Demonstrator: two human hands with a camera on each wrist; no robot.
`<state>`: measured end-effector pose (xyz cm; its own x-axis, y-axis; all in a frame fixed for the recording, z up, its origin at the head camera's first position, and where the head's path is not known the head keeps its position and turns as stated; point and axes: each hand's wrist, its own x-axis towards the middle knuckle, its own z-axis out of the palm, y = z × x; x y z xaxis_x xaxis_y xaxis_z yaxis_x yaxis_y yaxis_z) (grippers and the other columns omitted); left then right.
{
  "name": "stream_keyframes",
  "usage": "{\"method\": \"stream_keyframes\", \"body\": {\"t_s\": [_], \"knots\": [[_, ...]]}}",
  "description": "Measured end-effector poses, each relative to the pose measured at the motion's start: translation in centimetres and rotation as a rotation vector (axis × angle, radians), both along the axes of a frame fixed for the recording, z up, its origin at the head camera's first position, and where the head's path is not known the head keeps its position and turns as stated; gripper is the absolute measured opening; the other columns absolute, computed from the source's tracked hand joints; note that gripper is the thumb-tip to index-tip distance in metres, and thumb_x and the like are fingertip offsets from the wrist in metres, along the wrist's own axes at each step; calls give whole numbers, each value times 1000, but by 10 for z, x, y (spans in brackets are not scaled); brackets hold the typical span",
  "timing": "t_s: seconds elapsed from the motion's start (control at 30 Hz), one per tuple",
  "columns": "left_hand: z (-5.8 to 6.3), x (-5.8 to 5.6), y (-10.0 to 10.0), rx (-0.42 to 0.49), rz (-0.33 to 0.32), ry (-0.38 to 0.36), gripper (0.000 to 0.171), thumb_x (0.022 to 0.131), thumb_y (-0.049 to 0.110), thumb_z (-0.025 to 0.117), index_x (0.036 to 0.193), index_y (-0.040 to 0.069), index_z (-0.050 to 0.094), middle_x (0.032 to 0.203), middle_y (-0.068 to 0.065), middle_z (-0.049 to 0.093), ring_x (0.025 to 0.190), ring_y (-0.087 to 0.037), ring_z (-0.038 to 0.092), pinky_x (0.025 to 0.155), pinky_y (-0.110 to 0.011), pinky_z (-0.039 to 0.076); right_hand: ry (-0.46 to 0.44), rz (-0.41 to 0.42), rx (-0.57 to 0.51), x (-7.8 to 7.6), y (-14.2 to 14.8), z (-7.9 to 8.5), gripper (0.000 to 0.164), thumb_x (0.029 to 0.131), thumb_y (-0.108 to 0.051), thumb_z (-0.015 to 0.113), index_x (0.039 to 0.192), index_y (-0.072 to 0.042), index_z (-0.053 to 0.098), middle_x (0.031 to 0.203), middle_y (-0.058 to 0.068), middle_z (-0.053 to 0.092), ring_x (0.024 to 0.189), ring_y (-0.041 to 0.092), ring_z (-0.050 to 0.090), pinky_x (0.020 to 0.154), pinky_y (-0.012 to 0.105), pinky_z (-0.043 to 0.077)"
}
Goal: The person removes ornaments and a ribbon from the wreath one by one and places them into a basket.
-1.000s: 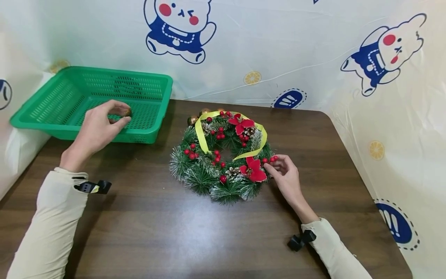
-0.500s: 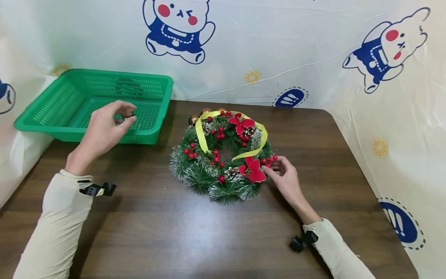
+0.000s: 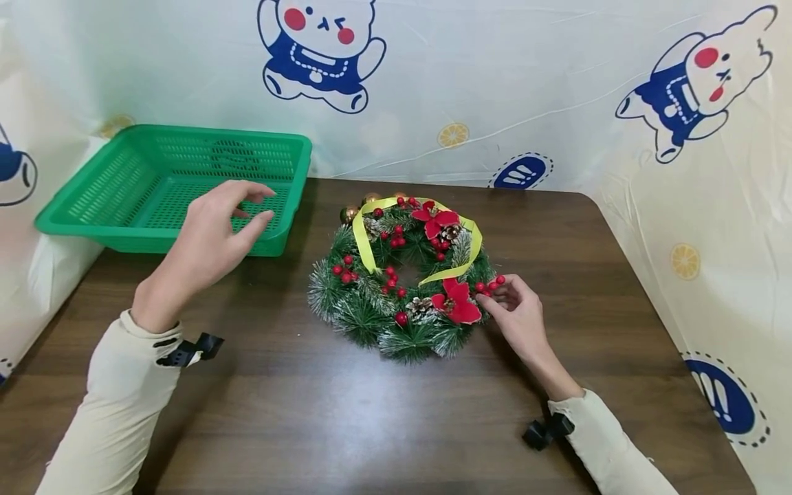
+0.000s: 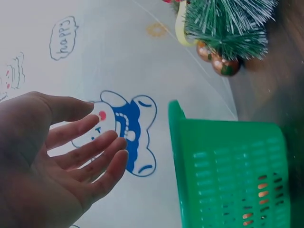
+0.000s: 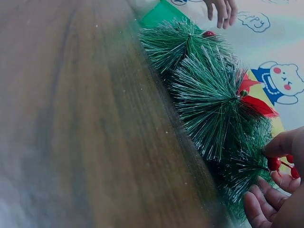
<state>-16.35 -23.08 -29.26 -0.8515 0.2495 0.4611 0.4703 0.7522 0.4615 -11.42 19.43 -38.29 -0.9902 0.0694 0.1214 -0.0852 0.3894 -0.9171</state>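
Note:
My left hand [image 3: 213, 234] hovers over the front right part of the green plastic basket [image 3: 281, 237]. In the left wrist view its thumb and fingers are spread apart, holding nothing. A Christmas wreath [image 3: 361, 320] lies on the table, with frosted pine sprigs, red berries, red poinsettias, pine cones and a loop of yellow ribbon [image 3: 365, 244]. Gold-brown balls [image 3: 348, 214] sit at its far left edge. My right hand [image 3: 520, 316] grips the wreath's right edge at a red berry sprig [image 5: 274, 164], thumb against the berries; part of the fingers is hidden.
The brown wooden table [image 3: 322, 426] reaches a white printed sheet [image 3: 427, 75] at the back and sides. Gold-brown patches [image 4: 262, 194] show through the basket's slots. A small black device [image 3: 192, 350] is strapped to each wrist.
A small brown-gold ball was between my left thumb and fingers; they have opened and the ball has left them. That hand has shifted right. My right hand has stayed at the wreath.

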Motion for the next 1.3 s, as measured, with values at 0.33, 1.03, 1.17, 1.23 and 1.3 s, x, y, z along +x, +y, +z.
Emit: {"method": "stream_keyframes", "body": {"t_s": [0.33, 1.03, 1.17, 1.23, 1.3], "knots": [[-2, -4, 23, 14, -69, -46, 29, 97, 11, 65, 124, 1, 63, 119, -18, 63, 106, -34, 60, 88, -54, 48, -37, 33, 8, -6, 15, -22, 26, 88, -10, 75, 106, 3, 59, 97, 18, 66, 80, 20, 62, 69, 18, 52], [-25, -50, 69, 142, -195, -173, 28, 99, 15, 63, 125, 4, 62, 122, -13, 64, 111, -30, 61, 93, -50, 49, -155, 228, -67, -14, 51, -32, 27, 91, -15, 73, 104, 2, 57, 90, 8, 67, 76, 18, 56, 62, 28, 45], [-33, -58, 74, 179, -190, -204, 30, 98, 14, 63, 126, 3, 61, 124, -14, 63, 113, -32, 61, 94, -50, 49, -157, 231, -86, -15, 57, -31, 25, 92, -14, 72, 104, 2, 57, 92, 6, 70, 78, 16, 61, 68, 27, 50], [-39, -63, 78, 188, -189, -215, 32, 98, 13, 64, 128, 3, 59, 128, -15, 60, 117, -34, 58, 96, -51, 48, -156, 227, -99, -16, 60, -31, 24, 92, -13, 72, 104, 2, 58, 93, 5, 71, 80, 16, 63, 71, 27, 52], [-47, -68, 82, 197, -195, -238, 35, 98, 13, 63, 131, 2, 57, 133, -16, 55, 123, -35, 53, 99, -52, 46, -155, 221, -105, -16, 62, -30, 24, 92, -13, 72, 104, 1, 58, 93, 5, 71, 80, 17, 64, 73, 27, 53]]}}
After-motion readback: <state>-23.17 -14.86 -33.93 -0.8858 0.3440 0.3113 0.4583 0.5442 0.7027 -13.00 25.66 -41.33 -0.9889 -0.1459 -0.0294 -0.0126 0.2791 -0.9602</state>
